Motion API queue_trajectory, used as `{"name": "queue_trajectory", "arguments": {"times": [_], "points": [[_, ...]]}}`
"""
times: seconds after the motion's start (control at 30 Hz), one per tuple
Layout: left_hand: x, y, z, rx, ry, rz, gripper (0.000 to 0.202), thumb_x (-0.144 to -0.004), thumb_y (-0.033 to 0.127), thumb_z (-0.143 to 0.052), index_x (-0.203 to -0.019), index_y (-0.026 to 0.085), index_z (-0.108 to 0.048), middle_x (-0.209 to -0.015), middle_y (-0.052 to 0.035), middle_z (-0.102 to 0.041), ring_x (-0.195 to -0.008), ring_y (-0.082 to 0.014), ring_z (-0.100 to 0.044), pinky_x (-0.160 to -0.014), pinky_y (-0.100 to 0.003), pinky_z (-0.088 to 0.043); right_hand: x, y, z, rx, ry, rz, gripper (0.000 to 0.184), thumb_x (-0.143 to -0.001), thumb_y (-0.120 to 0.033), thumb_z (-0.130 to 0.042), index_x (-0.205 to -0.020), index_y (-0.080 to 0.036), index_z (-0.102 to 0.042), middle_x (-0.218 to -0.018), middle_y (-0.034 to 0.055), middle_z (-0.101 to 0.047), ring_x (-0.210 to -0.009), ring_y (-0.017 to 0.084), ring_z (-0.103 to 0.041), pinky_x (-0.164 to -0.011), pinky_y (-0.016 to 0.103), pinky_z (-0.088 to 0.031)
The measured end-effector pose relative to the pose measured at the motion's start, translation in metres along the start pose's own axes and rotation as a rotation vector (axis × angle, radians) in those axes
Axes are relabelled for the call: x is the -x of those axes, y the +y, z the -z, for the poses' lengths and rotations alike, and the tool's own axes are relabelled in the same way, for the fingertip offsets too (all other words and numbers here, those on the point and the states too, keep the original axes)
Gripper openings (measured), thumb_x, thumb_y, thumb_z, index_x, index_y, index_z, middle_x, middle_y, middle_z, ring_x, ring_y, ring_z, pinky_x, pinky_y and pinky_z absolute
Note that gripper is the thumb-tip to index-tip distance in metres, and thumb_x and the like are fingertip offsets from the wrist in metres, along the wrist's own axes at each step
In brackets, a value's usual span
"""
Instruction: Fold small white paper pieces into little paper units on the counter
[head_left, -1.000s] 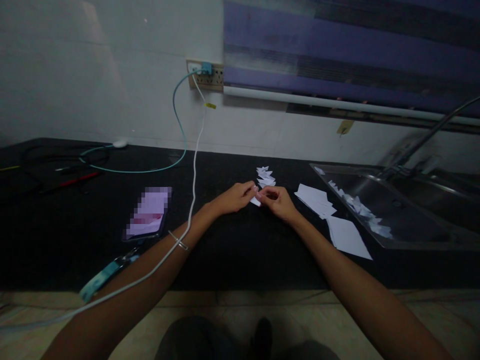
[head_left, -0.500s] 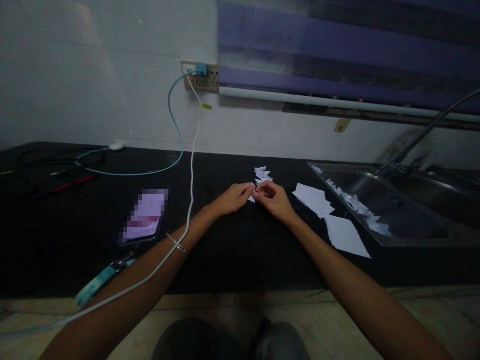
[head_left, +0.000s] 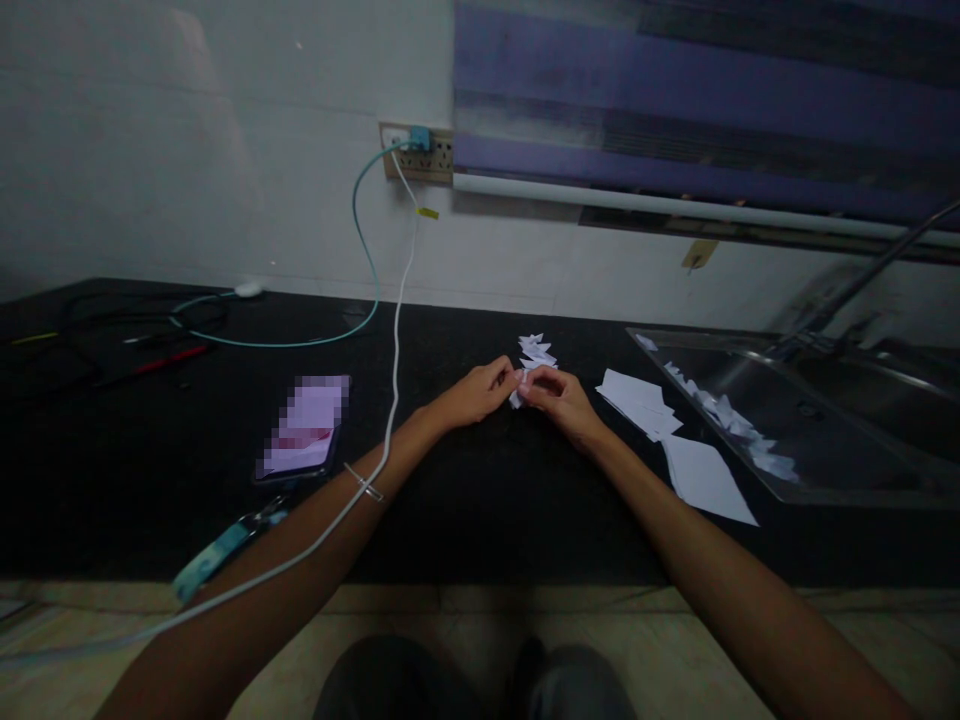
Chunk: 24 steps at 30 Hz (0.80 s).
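Observation:
My left hand (head_left: 481, 391) and my right hand (head_left: 559, 398) meet over the dark counter, fingertips together. Both are closed on a small folded piece of white paper (head_left: 516, 400), mostly covered by the fingers. Just beyond the fingertips lies a row of folded white paper pieces (head_left: 535, 350) with pointed ends. To the right of my right hand are two stacks of white paper sheets, a farther stack (head_left: 636, 402) and a nearer stack (head_left: 705, 478).
More folded paper pieces (head_left: 731, 420) line the rim of the steel sink (head_left: 832, 440) at right. A phone (head_left: 304, 430) with a teal strap (head_left: 214, 558) lies left. A white cable (head_left: 396, 370) crosses over my left forearm. Cords and a red pen-like item (head_left: 171, 360) lie far left.
The whole view has shifted slightly, so things appear farther right. My left fingers have bent more at the paper piece, and both hands still pinch it.

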<state>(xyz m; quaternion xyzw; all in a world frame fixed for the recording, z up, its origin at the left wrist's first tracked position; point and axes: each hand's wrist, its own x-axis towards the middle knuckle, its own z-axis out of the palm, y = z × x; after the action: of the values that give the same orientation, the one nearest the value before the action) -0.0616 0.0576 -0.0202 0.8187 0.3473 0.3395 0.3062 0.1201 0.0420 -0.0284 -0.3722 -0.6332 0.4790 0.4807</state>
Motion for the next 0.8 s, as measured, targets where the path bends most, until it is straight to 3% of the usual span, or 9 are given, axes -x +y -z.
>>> {"name": "queue_trajectory", "arguments": {"times": [0.27,0.53,0.8], "points": [[-0.0015,-0.0031,0.0026,0.024,-0.11,-0.076,0.029,-0.099,0.039,-0.035,-0.088,0.017,-0.051,-0.085,-0.0025,-0.054,-0.079,-0.0147,-0.049,-0.075,-0.029,-0.041,-0.0003,0.0016,0.0002,-0.02,-0.025,-0.013,0.023,-0.069,-0.036,-0.077,-0.078,-0.019,-0.064,-0.078,-0.0005,-0.063,-0.069,0.013,-0.056,-0.066,0.027,-0.045],[0.003,0.0002,0.0041,0.137,-0.164,-0.058,0.033,-0.098,0.044,-0.035,-0.088,0.017,-0.052,-0.076,-0.0004,-0.05,-0.067,-0.012,-0.048,-0.063,-0.025,-0.04,-0.0012,0.0018,0.0015,-0.098,-0.073,-0.03,0.023,-0.073,-0.041,-0.072,-0.079,-0.02,-0.065,-0.073,-0.001,-0.06,-0.063,0.012,-0.052,-0.058,0.025,-0.041],[-0.0013,-0.0009,0.0041,0.244,-0.176,-0.017,0.039,-0.096,0.044,-0.037,-0.075,0.015,-0.054,-0.067,0.0004,-0.051,-0.062,-0.0111,-0.047,-0.06,-0.024,-0.038,-0.0012,0.0051,0.0041,-0.024,-0.068,-0.067,0.014,-0.074,-0.032,-0.064,-0.07,-0.019,-0.06,-0.059,-0.0035,-0.048,-0.055,0.011,-0.042,-0.051,0.023,-0.032]]}}
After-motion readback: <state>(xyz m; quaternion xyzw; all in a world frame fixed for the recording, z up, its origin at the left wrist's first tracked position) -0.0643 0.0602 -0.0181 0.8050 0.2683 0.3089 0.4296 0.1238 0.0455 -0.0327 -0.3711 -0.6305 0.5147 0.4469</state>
